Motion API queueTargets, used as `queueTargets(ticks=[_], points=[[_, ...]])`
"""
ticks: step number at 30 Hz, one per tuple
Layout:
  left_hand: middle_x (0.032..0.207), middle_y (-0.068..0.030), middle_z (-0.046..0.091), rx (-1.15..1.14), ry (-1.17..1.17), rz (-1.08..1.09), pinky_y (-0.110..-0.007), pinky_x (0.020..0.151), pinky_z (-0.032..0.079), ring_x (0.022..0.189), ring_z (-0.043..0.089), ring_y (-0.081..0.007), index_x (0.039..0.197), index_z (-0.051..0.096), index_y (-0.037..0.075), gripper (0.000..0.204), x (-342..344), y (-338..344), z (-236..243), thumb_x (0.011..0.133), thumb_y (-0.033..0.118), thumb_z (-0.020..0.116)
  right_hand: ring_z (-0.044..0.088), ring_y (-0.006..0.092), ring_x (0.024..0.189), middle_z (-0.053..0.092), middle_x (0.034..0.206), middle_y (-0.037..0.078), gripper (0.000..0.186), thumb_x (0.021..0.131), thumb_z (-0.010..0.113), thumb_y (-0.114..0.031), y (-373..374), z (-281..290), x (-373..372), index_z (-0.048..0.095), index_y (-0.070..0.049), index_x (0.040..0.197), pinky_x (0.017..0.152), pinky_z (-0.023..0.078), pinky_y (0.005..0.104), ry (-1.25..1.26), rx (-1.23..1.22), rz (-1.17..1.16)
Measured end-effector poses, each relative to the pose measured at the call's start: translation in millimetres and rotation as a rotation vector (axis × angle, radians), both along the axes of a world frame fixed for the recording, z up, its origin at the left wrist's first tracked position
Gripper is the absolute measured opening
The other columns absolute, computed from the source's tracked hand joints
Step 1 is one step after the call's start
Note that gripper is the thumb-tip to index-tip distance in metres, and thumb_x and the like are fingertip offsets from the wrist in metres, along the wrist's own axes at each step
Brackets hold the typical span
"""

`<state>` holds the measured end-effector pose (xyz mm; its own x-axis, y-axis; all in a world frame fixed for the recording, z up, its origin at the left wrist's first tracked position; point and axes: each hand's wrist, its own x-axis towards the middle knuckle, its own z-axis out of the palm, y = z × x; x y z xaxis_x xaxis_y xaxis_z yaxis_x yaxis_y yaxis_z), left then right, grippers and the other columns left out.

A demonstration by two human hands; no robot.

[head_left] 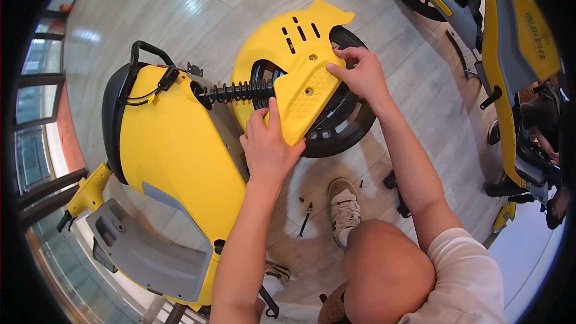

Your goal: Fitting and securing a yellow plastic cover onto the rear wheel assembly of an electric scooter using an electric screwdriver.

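A yellow plastic wheel cover [294, 60] lies against the rear wheel [342, 126] of a yellow scooter [174, 144] in front of me. My left hand [267, 144] grips the cover's lower edge, thumb up against its textured face. My right hand [360, 72] holds the cover's right edge with the fingers curled over it, above the black tyre. A black coil spring [240, 91] runs from the scooter body to the wheel, just above my left hand.
A screwdriver [305, 219] and small dark screws lie on the pale floor by my white shoe [345, 207]. A second yellow and grey scooter [510, 42] stands at the right. The scooter's grey footboard [144, 252] is at lower left, beside glass panels.
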<state>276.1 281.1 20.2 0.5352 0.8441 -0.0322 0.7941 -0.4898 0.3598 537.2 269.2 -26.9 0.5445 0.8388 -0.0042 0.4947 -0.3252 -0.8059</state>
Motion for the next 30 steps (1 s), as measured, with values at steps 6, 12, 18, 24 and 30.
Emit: queueTargets(ticks=[6, 12, 18, 24, 30], points=[[0.117, -0.0131, 0.053, 0.036, -0.085, -0.014, -0.046, 0.085, 0.048, 0.108, 0.056, -0.0321, 0.146, 0.047, 0.006, 0.098, -2, -1, -8, 0.06, 0.031, 0.087, 0.059, 0.0123, 0.084, 0.069, 0.089, 0.005, 0.043, 0.073, 0.087, -0.023, 1, 7, -4, 0.074, -0.002, 0.108, 0.076, 0.049, 0.0288, 0.017, 0.004, -0.021], [0.113, -0.0144, 0.054, 0.105, -0.172, -0.022, -0.045, 0.088, 0.05, 0.104, 0.057, -0.0336, 0.144, 0.048, 0.004, 0.097, -3, -2, -16, 0.06, 0.031, 0.087, 0.063, 0.0179, 0.086, 0.07, 0.097, 0.009, 0.044, 0.072, 0.087, -0.024, 5, 2, 0, 0.074, 0.001, 0.106, 0.079, 0.051, 0.0309, 0.097, -0.025, -0.028], [0.122, -0.0143, 0.056, 0.278, -0.232, -0.045, -0.045, 0.096, 0.046, 0.11, 0.056, -0.0331, 0.139, 0.052, 0.003, 0.09, -4, -3, -17, 0.061, 0.031, 0.086, 0.064, 0.0204, 0.089, 0.069, 0.097, 0.009, 0.045, 0.073, 0.085, -0.027, 3, 3, -7, 0.073, -0.002, 0.109, 0.08, 0.051, 0.0344, 0.067, -0.031, -0.045], [0.128, -0.0152, 0.058, 0.337, -0.268, -0.142, -0.046, 0.1, 0.042, 0.118, 0.053, -0.0338, 0.133, 0.057, 0.004, 0.082, -5, -6, -25, 0.062, 0.031, 0.087, 0.06, 0.0311, 0.106, 0.063, 0.109, 0.012, 0.049, 0.08, 0.078, -0.035, -11, 11, -19, 0.071, -0.01, 0.121, 0.09, 0.045, 0.0438, -0.092, -0.08, -0.046], [0.122, -0.0174, 0.06, 0.311, -0.29, -0.149, -0.047, 0.098, 0.044, 0.111, 0.054, -0.0369, 0.135, 0.056, 0.004, 0.085, -7, -7, -29, 0.061, 0.028, 0.09, 0.059, 0.0308, 0.099, 0.062, 0.106, 0.014, 0.037, 0.089, 0.072, -0.016, -130, 35, -23, 0.065, -0.005, 0.123, 0.086, 0.047, 0.0389, -0.232, 0.305, -0.068]])
